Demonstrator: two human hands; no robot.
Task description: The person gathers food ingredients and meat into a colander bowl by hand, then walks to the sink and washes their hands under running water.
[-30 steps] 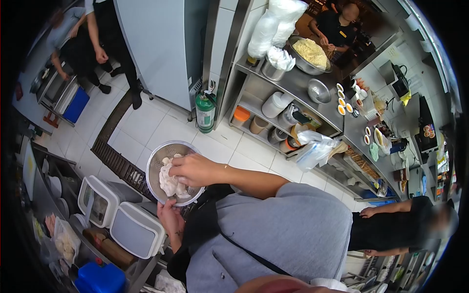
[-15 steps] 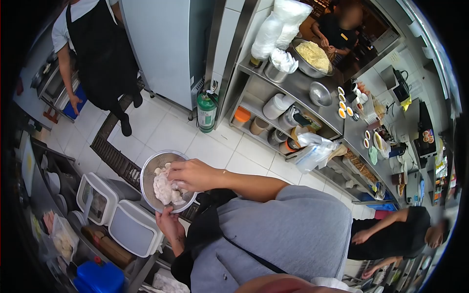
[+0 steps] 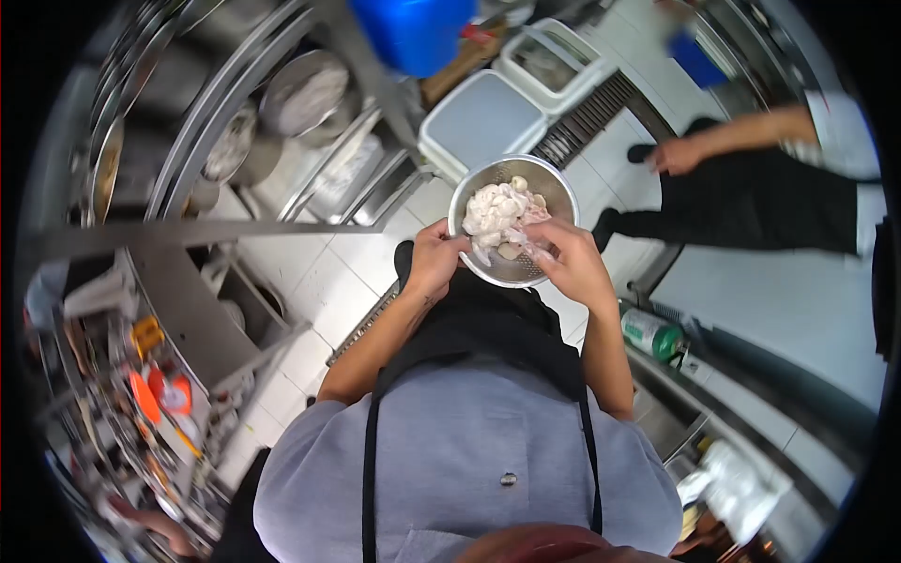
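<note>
A round metal colander (image 3: 560, 190) with small holes is held in front of my apron. Pale, wet-looking raw pieces (image 3: 493, 211) lie in it; their exact kind I cannot tell. My left hand (image 3: 437, 258) grips the colander's near left rim, thumb on the edge and fingers partly hidden beneath. Over the right side of the colander, my right hand (image 3: 571, 263) has its fingers bent and closed on some of the pale pieces.
White lidded bins (image 3: 483, 117) stand just beyond the colander, with a blue container (image 3: 413, 33) behind. Steel racks (image 3: 352, 225) holding bowls are at left. Another person (image 3: 741, 192) stands at right, near a green cylinder (image 3: 652, 335). A grated drain (image 3: 591, 117) crosses the floor.
My body and view have turned, so the bins and racks now lie ahead and to the left, the other person to the right. The colander stays in my left hand, my right hand at the pieces.
</note>
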